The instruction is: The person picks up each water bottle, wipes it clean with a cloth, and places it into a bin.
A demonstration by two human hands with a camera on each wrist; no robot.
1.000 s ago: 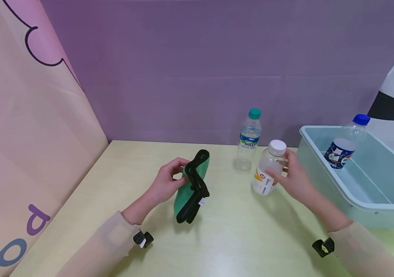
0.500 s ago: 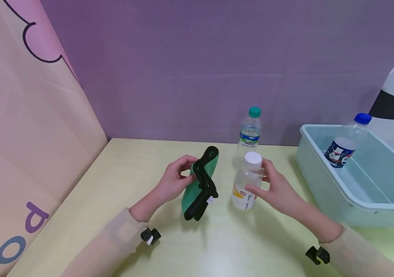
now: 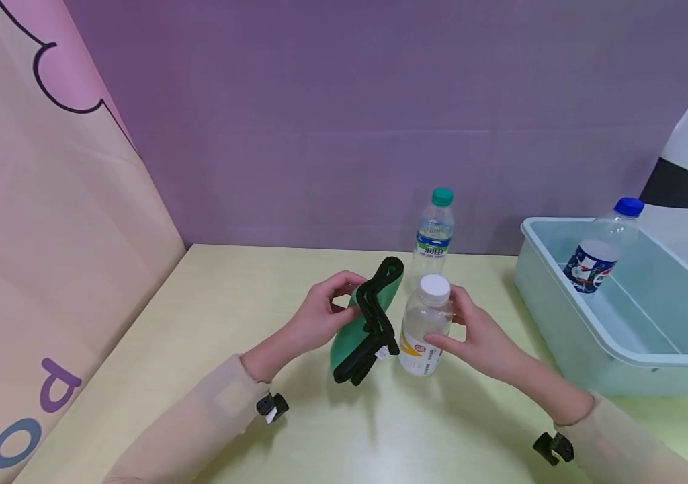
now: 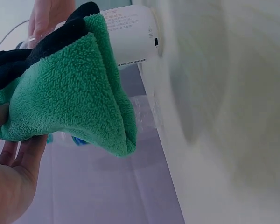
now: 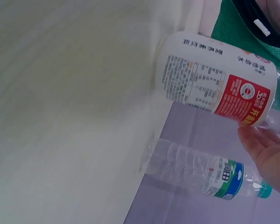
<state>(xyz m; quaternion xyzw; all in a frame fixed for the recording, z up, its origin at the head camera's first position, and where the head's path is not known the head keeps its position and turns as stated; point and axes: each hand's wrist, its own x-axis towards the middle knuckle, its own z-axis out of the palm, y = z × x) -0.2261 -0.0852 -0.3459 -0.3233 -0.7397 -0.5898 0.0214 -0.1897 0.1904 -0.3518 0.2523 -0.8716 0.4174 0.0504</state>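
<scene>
My left hand [image 3: 322, 314] pinches a folded green terry cloth with black edging [image 3: 349, 341], thumb on one side and fingers on the other. In the left wrist view, the cloth's green pile [image 4: 79, 88] fills much of the upper left. My right hand [image 3: 482, 341] grips a clear plastic bottle with a white cap [image 3: 419, 351], thumb across its front and fingers behind. The bottle stands nearly upright just right of the cloth, its base at the tabletop. In the right wrist view, its red and white label [image 5: 219, 77] faces the camera.
A clear water bottle with a green cap [image 3: 434, 232] stands behind the gripped bottle, partly hidden. At the right sits a light blue bin [image 3: 568, 336] holding a blue-capped bottle [image 3: 598, 252]. A purple backdrop [image 3: 320, 134] rises behind the pale table [image 3: 247, 282].
My right hand has brought the white-capped bottle leftward and nearer to me, away from the bin. My left hand has shifted right with the cloth, so both things now sit side by side.
</scene>
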